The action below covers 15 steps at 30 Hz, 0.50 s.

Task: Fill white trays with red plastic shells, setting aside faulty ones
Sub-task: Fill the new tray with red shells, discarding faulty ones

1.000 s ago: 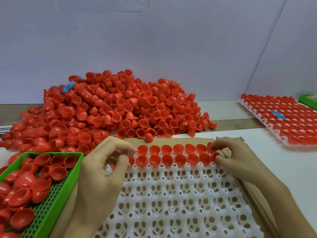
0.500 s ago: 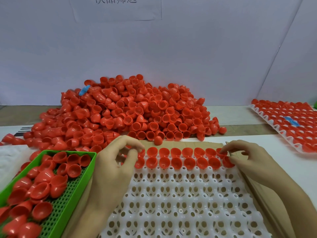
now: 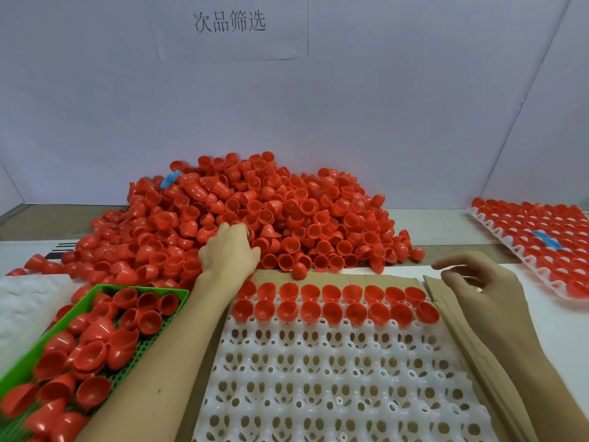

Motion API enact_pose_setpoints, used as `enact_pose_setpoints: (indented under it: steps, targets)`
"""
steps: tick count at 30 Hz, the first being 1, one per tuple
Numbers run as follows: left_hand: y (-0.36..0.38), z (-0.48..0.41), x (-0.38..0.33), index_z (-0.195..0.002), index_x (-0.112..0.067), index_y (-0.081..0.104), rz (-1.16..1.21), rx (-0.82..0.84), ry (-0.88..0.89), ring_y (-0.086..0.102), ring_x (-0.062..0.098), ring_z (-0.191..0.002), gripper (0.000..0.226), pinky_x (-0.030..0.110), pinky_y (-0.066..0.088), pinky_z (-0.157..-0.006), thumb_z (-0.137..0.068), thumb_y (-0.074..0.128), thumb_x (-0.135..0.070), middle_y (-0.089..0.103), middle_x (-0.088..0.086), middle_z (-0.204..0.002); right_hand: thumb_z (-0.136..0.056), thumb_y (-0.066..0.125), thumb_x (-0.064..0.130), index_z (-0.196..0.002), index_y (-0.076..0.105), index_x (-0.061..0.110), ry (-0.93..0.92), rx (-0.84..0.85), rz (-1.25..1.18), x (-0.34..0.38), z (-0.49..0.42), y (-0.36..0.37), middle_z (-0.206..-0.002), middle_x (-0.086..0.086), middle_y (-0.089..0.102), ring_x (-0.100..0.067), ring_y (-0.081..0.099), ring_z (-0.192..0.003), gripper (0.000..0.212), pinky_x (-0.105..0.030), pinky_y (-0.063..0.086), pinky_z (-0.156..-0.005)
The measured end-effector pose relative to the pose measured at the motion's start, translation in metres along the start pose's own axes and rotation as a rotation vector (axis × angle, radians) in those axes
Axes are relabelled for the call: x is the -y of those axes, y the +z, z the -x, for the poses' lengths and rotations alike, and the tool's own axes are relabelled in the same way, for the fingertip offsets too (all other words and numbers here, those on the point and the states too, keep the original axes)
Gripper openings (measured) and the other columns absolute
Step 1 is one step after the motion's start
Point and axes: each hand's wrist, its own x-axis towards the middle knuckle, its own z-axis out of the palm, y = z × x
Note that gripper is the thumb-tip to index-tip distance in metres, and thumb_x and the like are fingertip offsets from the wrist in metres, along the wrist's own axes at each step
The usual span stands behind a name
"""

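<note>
where both hands sit at the ends of the tray's second row in the earlier frame, the left hand [image 3: 229, 250] is now out at 12 o'clock on the near slope of the pile of red shells [image 3: 302, 215]. its fingertips are sunk among the shells, so i cannot tell whether it has taken hold of one. the right hand [image 3: 478, 291] is off the row too. it hovers at 3 o'clock of the tray's far right corner, above the cardboard [image 3: 350, 277], with fingers loosely spread and nothing between them.

the white tray [image 3: 318, 378] lies at 6 o'clock on the cardboard. its two far rows of seated shells [image 3: 334, 304] are full and stand mouth up, and every nearer pocket is bare. a single shell [image 3: 299, 271] lies dome up at the pile's foot, just beyond the tray.

the camera looks higher than before, so a paper sign [image 3: 229, 23] shows on the wall. a green basket [image 3: 149, 288] of loose shells sits at 8 o'clock, and a filled tray [image 3: 510, 250] at 2 o'clock.
</note>
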Motion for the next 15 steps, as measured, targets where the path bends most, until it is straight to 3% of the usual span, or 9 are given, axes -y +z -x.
enact_pose_setpoints:
  steps: [7, 12, 15]
  targets:
    - [0.0, -0.008, 0.003, -0.102, -0.027, 0.075, 0.074, -0.157, 0.017, 0.069, 0.027, -0.098, 0.011, 0.033, 0.041, -0.067, -0.093, 0.071, -0.033, 0.074, 0.0, -0.103, -0.09, 0.063, 0.0, -0.08, 0.072, 0.029, 0.006, -0.013, 0.006, -0.002, -0.001, 0.002, -0.085, 0.018, 0.07, 0.002, 0.063, -0.087, 0.032, -0.028, 0.049, -0.079]
    - [-0.01, 0.001, 0.003, -0.1, -0.023, 0.075, 0.273, -0.241, 0.029, 0.064, 0.021, -0.095, 0.011, 0.031, 0.044, -0.067, -0.095, 0.069, -0.03, 0.067, 0.001, -0.112, -0.09, 0.063, 0.0, -0.079, 0.073, 0.028, 0.004, -0.019, 0.001, -0.001, 0.001, 0.003, -0.082, 0.017, 0.071, 0.002, 0.064, -0.086, 0.031, -0.028, 0.05, -0.077]
    - [-0.022, 0.016, 0.0, -0.09, -0.024, 0.07, 0.564, -0.226, 0.076, 0.063, 0.011, -0.091, 0.005, 0.023, 0.047, -0.074, -0.095, 0.068, -0.027, 0.066, -0.003, -0.106, -0.089, 0.062, -0.002, -0.079, 0.073, 0.026, -0.003, -0.024, -0.014, 0.0, 0.001, 0.004, -0.082, 0.019, 0.07, 0.0, 0.065, -0.084, 0.031, -0.025, 0.048, -0.074]
